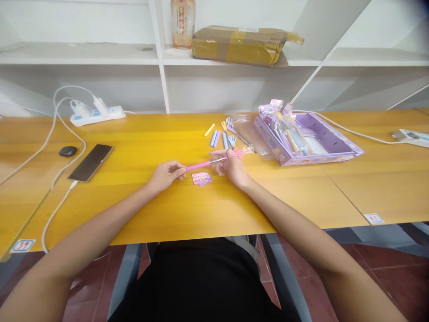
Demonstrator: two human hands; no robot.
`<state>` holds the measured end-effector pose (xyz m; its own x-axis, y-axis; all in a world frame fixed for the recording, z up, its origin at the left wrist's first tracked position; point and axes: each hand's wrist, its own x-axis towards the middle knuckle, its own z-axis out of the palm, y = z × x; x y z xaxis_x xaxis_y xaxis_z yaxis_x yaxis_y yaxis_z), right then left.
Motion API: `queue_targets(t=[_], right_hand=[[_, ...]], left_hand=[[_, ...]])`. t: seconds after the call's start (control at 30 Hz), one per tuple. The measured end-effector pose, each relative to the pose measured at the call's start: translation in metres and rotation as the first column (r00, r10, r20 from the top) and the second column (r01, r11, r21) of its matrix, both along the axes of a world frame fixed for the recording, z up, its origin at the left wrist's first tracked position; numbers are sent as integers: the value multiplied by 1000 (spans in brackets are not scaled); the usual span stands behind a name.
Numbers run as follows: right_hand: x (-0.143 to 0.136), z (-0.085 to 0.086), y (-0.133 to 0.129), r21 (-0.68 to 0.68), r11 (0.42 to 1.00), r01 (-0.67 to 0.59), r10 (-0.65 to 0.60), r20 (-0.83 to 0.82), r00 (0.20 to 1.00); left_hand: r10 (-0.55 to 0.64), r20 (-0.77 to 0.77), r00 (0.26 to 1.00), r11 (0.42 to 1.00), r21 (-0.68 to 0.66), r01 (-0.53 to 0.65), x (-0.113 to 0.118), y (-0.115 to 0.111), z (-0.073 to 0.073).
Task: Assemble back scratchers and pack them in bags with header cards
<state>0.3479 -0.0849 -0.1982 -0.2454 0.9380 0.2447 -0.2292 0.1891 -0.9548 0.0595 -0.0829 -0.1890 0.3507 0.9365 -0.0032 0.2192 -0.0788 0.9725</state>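
Note:
A pink back scratcher (198,166) with a metal rod and a claw-shaped head lies crosswise between my hands. My left hand (166,175) is closed round the end of its pink handle. Near the claw, my right hand (233,167) pinches the rod. Just beneath the handle, small printed cards (201,178) lie overlapped on the table. Beyond my right hand are loose blue, purple and yellow handles (216,139), a blue claw head (232,141), an orange claw head (224,125) and metal rods (242,135).
A purple box (321,159) holding wrapped pieces stands to the right, with clear plastic bags (258,129) beside it. On the left lie a phone (91,163), a black mouse (68,151) and a power strip (97,116) with white cables. A taped parcel (239,44) and a bottle (182,22) occupy the shelf.

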Motion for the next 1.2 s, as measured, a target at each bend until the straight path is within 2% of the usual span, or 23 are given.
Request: queue_targets(t=[0.27,0.37,0.47,0.53,0.63,0.67,0.73,0.77,0.83,0.87,0.93,1.03,1.2], right_hand=[[-1,1,-5,-27,999,-21,23,62,998],[-3,3,-7,8,1000,18,-18,76,997],[-2,8,-8,53,998,29,-34,93,995],[4,13,-8,24,999,-44,40,162,986],[24,22,-3,-79,989,-122,142,361,922],[32,24,0,-76,993,-95,118,429,895],[46,28,6,64,998,30,-59,525,849],[51,29,9,188,977,102,-190,544,817],[56,29,13,450,879,156,-409,543,733],[57,29,14,558,820,131,-477,538,695],[56,28,14,691,723,23,-540,544,641],[51,24,11,766,638,-72,-600,554,577],[43,17,5,791,581,-189,-647,591,482]], left_hand=[[5,-12,1000,1000,-8,-5,-4,-2,4],[-58,-48,997,998,6,59,-6,-6,12],[-101,-214,971,976,167,138,-5,-13,20],[-68,-344,936,942,286,174,-4,-18,25],[-10,-402,916,939,311,146,-6,-20,29],[11,-396,918,946,302,119,-7,-19,29],[37,-395,918,952,292,87,-11,-16,29],[40,-399,916,953,291,85,-12,-14,29],[34,-409,912,951,294,96,-14,-11,28],[28,-413,910,948,299,106,-14,-11,27],[15,-419,908,942,312,128,-14,-11,27],[25,-456,889,922,355,156,-15,-12,26],[54,-521,852,880,427,206,-20,-11,24]])
